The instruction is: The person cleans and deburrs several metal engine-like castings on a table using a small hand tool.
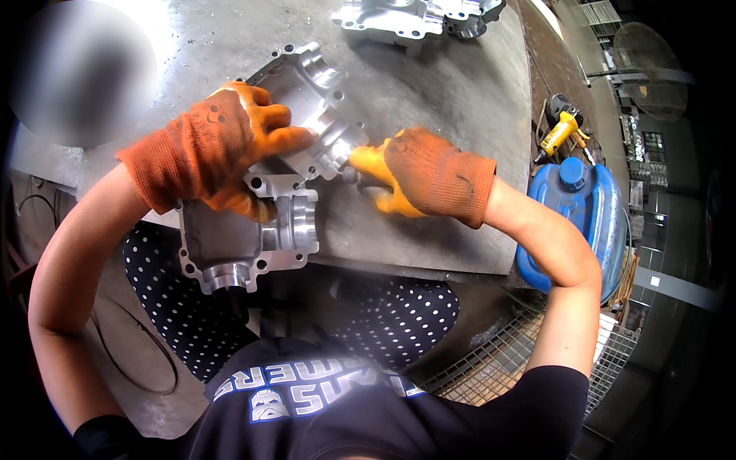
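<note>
Two machined silver metal castings with bolt holes and round bores lie against each other at the near edge of the table. My left hand [238, 130], in an orange knitted glove, is closed over them. Its fingers press on the upper casting [303, 100], while the thumb reaches down to the lower casting [222, 234], which overhangs the edge. My right hand [418, 169], gloved alike, is curled around a small grey rounded tool [353, 175] beside the upper casting's bore. Most of that tool is hidden by the fingers, so its kind does not show.
More silver castings [391, 19] sit at the table's far side. Small metal chips are scattered over the grey table [445, 84]. Past its right edge are a blue jerrycan [575, 222], a yellow handheld power tool [558, 136] and a wire mesh rack [491, 356]. A blurred round object [84, 77] fills the upper left.
</note>
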`<state>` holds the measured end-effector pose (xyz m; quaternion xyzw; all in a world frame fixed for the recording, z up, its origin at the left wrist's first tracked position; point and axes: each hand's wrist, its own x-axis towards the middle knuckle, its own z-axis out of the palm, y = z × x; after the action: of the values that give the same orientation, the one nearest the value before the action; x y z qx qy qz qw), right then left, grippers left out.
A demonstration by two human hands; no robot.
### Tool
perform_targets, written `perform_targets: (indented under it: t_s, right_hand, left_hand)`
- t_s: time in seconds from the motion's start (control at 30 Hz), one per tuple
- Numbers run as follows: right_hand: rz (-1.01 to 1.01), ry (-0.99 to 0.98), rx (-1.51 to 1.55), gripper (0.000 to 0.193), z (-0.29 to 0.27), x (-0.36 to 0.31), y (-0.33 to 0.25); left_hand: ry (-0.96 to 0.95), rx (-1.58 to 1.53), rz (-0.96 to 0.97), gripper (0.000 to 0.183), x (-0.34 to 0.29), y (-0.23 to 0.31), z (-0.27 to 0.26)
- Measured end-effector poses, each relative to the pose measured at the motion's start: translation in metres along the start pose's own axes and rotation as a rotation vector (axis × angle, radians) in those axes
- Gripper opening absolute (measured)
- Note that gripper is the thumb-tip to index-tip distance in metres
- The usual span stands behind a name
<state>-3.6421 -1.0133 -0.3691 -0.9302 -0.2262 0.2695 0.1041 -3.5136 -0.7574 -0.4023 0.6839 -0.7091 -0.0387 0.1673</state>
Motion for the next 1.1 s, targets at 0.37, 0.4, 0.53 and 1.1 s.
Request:
perform_targets:
  t_s: [0.37, 0.4, 0.53, 1.1]
  right_hand:
    - [0.348, 0.496, 1.128, 0.020, 0.030, -0.054, -0.039]
    - [0.320, 0.530, 1.096, 0.019, 0.036, -0.058, -0.043]
    - [0.250, 0.738, 0.364, 0.018, 0.082, -0.052, -0.046]
    - [0.734, 0.502, -0.550, 0.029, 0.062, 0.021, -0.108]
  left_hand:
    - [0.054, 0.021, -0.087, 0.089, -0.006, 0.013, 0.000]
    - [0.085, 0.043, -0.078, 0.089, -0.008, 0.012, 0.001]
    - [0.135, 0.282, -0.147, 0.082, -0.006, 0.008, -0.007]
    - [0.436, 0.299, -0.770, 0.053, -0.040, 0.135, 0.069]
